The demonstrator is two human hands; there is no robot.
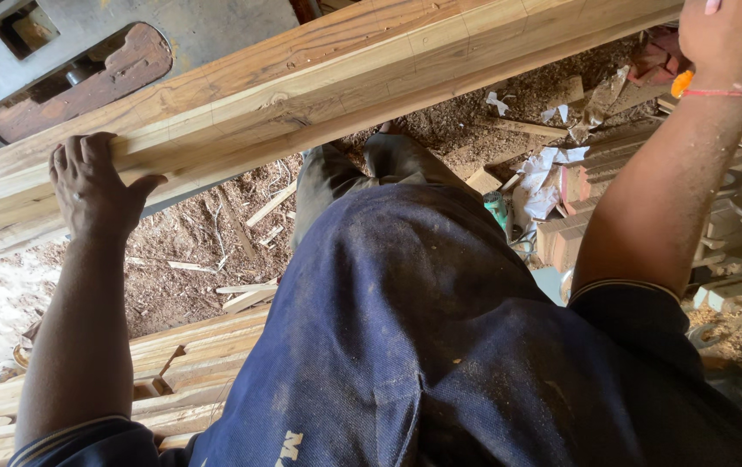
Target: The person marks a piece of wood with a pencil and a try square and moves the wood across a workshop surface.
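Beam (319, 95) blocks ahead; open sawdust floor (189, 259) below.

No packages, labels, signs or screens show clearly; only crumpled white paper scraps (546, 177) lie on the sawdust floor (172, 285) at right, beside stacked bricks (574, 229).
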